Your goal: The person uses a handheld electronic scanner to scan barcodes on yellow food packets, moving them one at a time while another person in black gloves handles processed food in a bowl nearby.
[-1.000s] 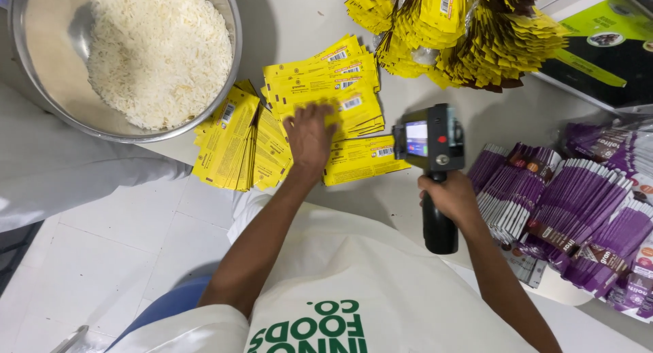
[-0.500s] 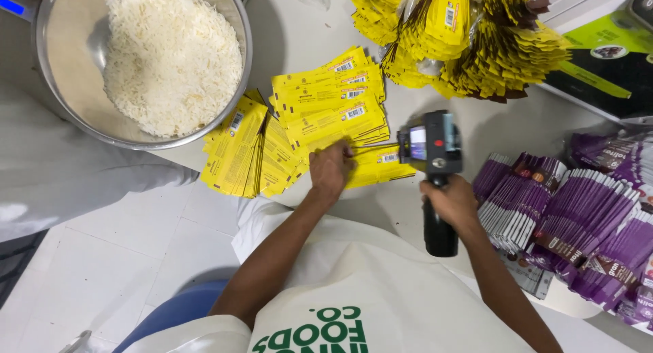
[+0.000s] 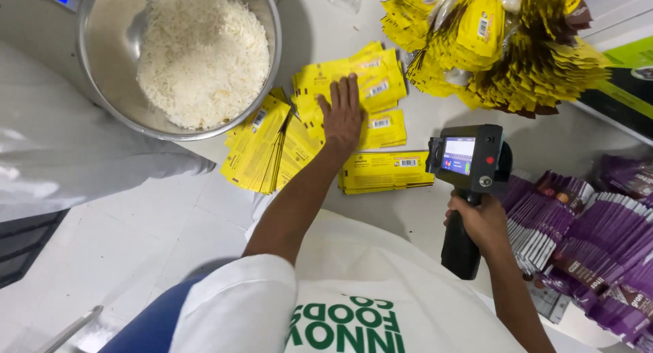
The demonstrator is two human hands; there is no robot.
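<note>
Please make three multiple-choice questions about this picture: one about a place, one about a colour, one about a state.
1. Where does the left hand rest?
A. in the bowl
B. on the spread yellow pouches
C. on the purple pouches

2. What colour are the pouches at the person's right?
A. purple
B. green
C. red

3. How is the handheld printer held?
A. lying flat on the table
B. hanging from a hook
C. gripped by its handle, screen lit

Answers:
1 B: the left hand lies flat on the yellow pouches, beside the steel bowl.
2 A: the purple pouches fan out there.
3 C: the right hand grips the handheld printer.
</note>
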